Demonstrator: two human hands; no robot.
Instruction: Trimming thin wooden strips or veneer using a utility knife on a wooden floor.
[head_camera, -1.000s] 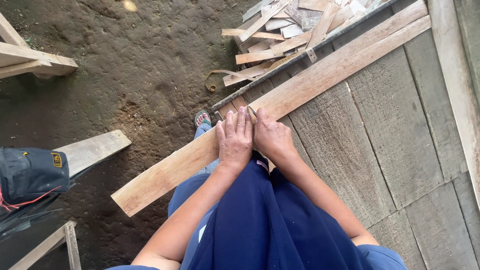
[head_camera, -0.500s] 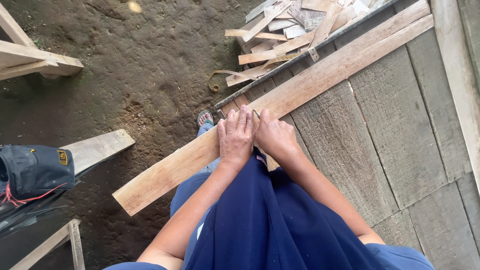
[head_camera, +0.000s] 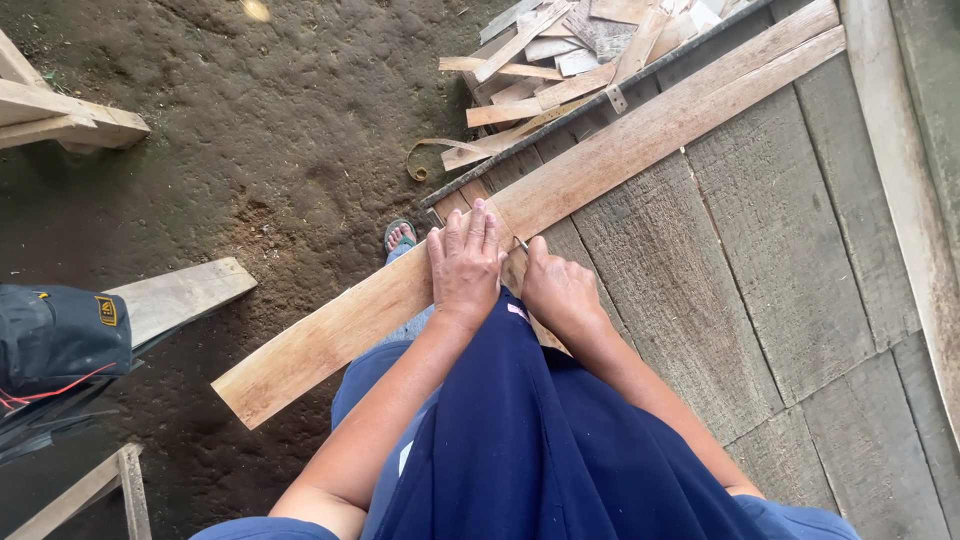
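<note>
A long pale wooden plank (head_camera: 330, 330) runs diagonally from lower left to upper right, its near end hanging over the dirt. My left hand (head_camera: 465, 265) lies flat on the plank with fingers stretched out, pressing down. Just to its right, my right hand (head_camera: 560, 290) is curled into a fist on the plank's edge. A thin dark tip (head_camera: 521, 243) pokes out from it between the two hands; what it is cannot be made out. My dark blue garment hides the plank's edge below the hands.
Grey weathered boards (head_camera: 760, 230) form a platform on the right. Scrap wood pieces (head_camera: 560, 60) are heaped at the top. A sandalled foot (head_camera: 400, 236) stands on the dirt. At left are a dark bag (head_camera: 55, 335), a short board (head_camera: 175, 295) and a wooden frame (head_camera: 60, 115).
My right hand has curled tighter and pulled back a little from the left hand. The left hand stays flat on the plank.
</note>
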